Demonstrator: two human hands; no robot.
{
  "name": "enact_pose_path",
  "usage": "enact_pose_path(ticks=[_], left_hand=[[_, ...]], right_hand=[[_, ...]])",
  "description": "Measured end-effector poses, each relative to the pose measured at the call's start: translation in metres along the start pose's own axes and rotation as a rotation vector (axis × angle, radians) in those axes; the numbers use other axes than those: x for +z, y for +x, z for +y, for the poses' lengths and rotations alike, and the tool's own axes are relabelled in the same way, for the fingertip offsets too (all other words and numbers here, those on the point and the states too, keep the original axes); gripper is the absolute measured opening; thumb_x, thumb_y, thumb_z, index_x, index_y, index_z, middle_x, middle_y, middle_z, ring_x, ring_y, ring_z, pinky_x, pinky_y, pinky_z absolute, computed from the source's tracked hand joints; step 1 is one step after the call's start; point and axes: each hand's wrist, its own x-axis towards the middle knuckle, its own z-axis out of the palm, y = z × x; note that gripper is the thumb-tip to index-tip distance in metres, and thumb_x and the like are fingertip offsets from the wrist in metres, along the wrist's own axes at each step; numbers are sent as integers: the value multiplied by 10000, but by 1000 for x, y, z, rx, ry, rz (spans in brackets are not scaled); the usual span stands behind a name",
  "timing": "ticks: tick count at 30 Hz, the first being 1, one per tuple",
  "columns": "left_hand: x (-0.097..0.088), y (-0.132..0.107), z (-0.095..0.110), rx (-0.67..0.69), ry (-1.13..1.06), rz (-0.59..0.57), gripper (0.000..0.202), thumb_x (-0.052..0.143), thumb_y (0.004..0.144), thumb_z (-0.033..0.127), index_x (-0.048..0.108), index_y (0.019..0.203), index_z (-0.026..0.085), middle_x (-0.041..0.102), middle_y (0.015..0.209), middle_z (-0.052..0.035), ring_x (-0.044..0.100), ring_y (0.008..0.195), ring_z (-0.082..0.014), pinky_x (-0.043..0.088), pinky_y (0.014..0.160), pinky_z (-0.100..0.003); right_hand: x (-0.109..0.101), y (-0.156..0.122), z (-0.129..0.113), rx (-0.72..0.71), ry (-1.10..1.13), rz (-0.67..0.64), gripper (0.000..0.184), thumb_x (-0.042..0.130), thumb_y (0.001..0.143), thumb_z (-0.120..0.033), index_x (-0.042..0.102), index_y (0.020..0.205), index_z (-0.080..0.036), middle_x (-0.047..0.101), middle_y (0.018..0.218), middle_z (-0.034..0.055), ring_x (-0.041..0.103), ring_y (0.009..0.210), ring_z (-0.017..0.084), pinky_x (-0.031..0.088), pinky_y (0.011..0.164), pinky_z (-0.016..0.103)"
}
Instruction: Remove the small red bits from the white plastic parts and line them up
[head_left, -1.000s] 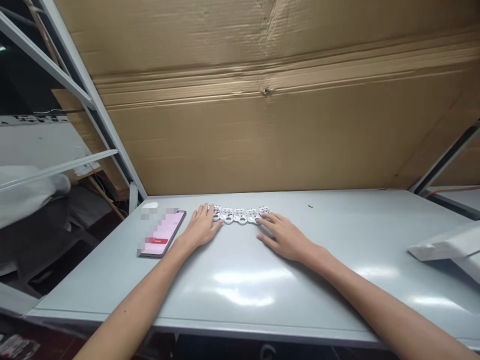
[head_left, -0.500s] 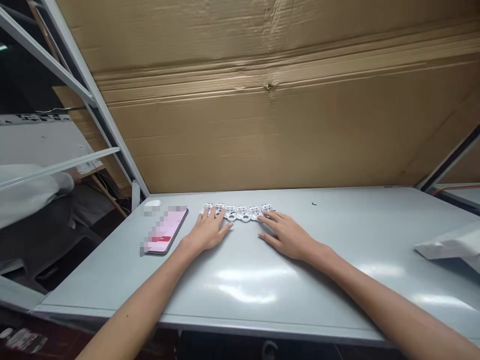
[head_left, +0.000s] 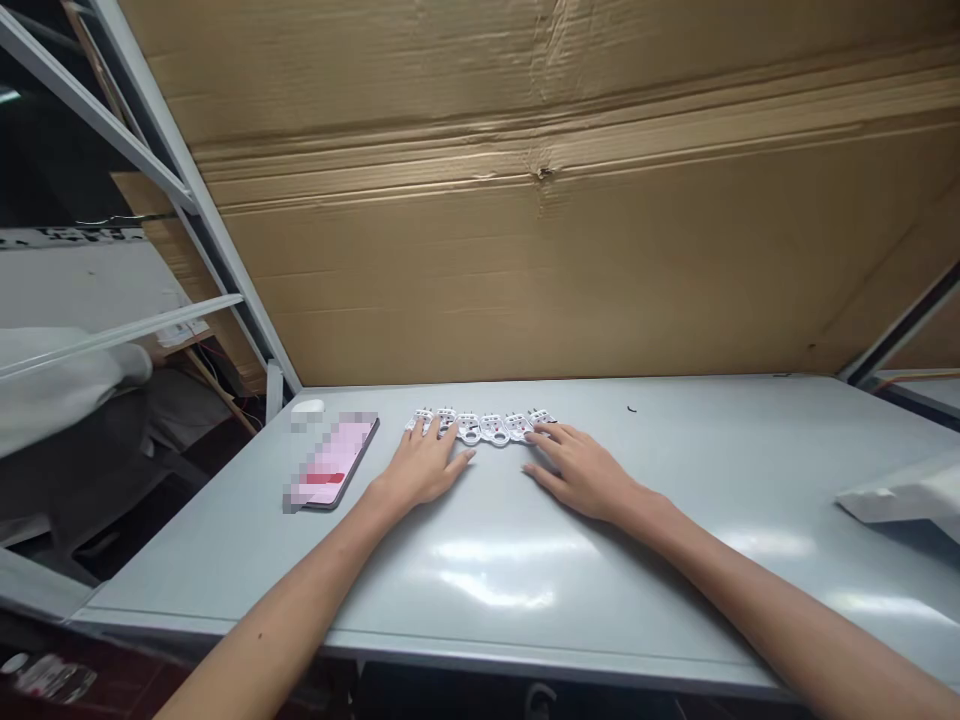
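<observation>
Several small white plastic pieces (head_left: 493, 430) with thin pins on top and a ring-like lower edge lie side by side in a row on the light grey table (head_left: 480, 540). My left hand (head_left: 424, 465) rests palm down at the row's left end, its spread fingertips over the leftmost pieces and partly hiding them. At the right end, the fingertips of my right hand (head_left: 581, 468) touch or cover part of the last piece, with the fingers apart and the thumb held out. Neither hand is wrapped around anything.
A phone (head_left: 341, 462) with a lit pink screen lies left of my left hand, and a small white object (head_left: 307, 407) sits behind it. A tiny dark bit (head_left: 631, 408) is at the back right. White wrapping (head_left: 900, 495) lies at the right edge. Cardboard (head_left: 525, 280) walls the back.
The camera view has shifted slightly, so everything appears a little further right. Both hands stay at the two ends of the row, with no clear change in hold.
</observation>
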Motion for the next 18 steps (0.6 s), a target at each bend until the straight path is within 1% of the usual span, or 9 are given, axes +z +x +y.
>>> enact_pose_path(ticks=[3, 6, 9, 12, 15, 18], left_hand=[[-1, -1, 2, -7, -17, 12, 684, 332, 963, 640, 451, 1442, 166, 367, 1545, -171, 265, 1447, -405, 265, 1134, -565], [0, -1, 4, -15, -15, 16, 708, 326, 953, 667, 451, 1440, 169, 386, 1535, -171, 288, 1438, -402, 261, 1136, -557], [0, -2, 8, -17, 3, 34, 680, 327, 956, 659, 472, 1421, 184, 397, 1530, -160, 304, 1427, -402, 271, 1131, -553], [0, -2, 13, -14, 20, 46, 651, 337, 962, 641, 491, 1403, 188, 408, 1521, -160, 323, 1410, -414, 292, 1114, -560], [0, -2, 18, -17, 40, 46, 645, 346, 970, 623, 478, 1417, 177, 406, 1521, -162, 320, 1408, -419, 298, 1108, -558], [2, -2, 21, -18, 82, 43, 646, 334, 983, 604, 457, 1435, 160, 399, 1523, -171, 321, 1405, -418, 298, 1106, -555]], right_hand=[[0, 0, -1, 1, 6, 10, 389, 448, 969, -386, 614, 1265, -195, 624, 1315, 147, 557, 1233, 337, 469, 1007, 503], [-1, 0, -4, 22, 19, 22, 417, 438, 970, -396, 600, 1289, -181, 610, 1335, 161, 545, 1247, 347, 448, 1028, 524], [-2, -1, -7, -7, 45, 5, 498, 418, 976, -462, 554, 1364, -182, 558, 1412, 152, 485, 1319, 345, 392, 1086, 536], [-2, -1, -11, -43, 68, -47, 596, 366, 979, -555, 480, 1449, -206, 486, 1489, 130, 398, 1395, 337, 335, 1129, 542], [0, -2, -13, -37, 74, -89, 674, 324, 973, -609, 438, 1484, -185, 436, 1523, 148, 338, 1430, 350, 294, 1148, 559], [2, -1, -13, -13, 60, -112, 707, 308, 967, -632, 425, 1494, -175, 414, 1534, 158, 320, 1437, 361, 268, 1159, 563]])
